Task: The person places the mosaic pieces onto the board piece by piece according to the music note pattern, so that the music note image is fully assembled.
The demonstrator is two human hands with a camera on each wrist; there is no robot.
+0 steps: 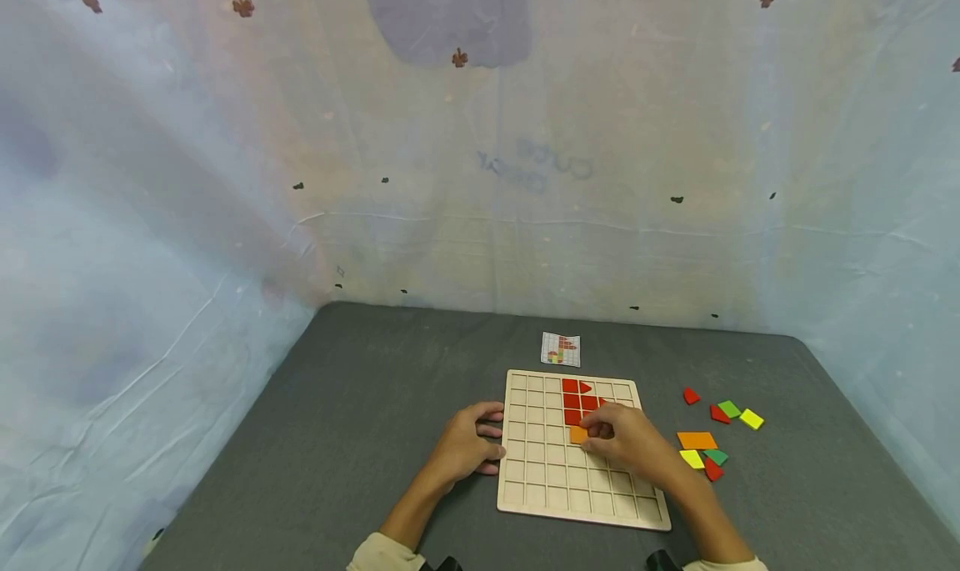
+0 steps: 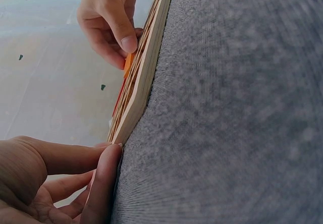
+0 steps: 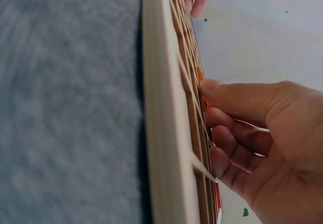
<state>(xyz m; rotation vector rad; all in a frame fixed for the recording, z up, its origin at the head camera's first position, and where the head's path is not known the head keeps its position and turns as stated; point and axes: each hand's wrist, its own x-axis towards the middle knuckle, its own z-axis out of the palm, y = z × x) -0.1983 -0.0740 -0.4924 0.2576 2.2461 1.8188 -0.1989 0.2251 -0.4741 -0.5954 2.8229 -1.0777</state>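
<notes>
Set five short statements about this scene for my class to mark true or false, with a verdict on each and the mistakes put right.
1. The right hand pinches an orange piece at the grid board. True.
2. The left hand touches the board's left edge. True.
3. The picture card lies between the board and the person. False: it lies beyond the board's far edge.
4. Several red pieces sit on the board. True.
5. All the loose pieces right of the board are red. False: there are orange, yellow and green ones too.
</notes>
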